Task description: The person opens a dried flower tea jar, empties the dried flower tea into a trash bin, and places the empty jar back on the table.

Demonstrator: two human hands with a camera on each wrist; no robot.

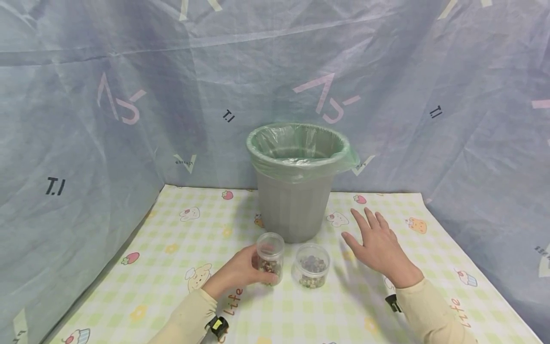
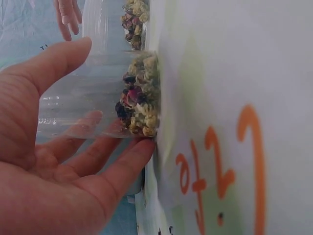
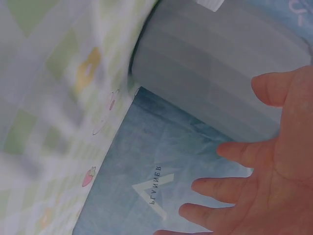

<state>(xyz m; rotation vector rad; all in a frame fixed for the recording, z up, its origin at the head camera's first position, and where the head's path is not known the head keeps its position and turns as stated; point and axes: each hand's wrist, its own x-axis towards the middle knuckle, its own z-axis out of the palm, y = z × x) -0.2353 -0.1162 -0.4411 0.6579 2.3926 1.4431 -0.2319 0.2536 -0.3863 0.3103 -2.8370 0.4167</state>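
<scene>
1. Near the middle of the tabletop, the taller jar stands upright, with what look like dried flower buds in its lower part. Your left hand holds it from the side: thumb round the near wall, fingers curled round the far wall, spread about as wide as the jar.
2. That side hold probably steadies the jar, since its base appears to rest on the tabletop; it also leaves the rim free of your hand.
3. Just right of it stands the shorter jar, upright, wider, with similar buds inside and no hand on it. The pair seems placed side by side so that either hand can reach. You cannot tell from these views whether either jar has a lid.
4. Your right hand is right of the shorter jar, apparently raised, fingers extended and fanned out, holding nothing.
5. Behind the jars stands the bin, mouth upward, its green liner folded over the rim, likely so that the bag stays put.
6. Behind the bin, the tabletop's rear edge meets the hanging cloth. The bin limits you behind, and the narrow gap between the jars leaves little sideways slack; both side edges lie well apart from them.
</scene>
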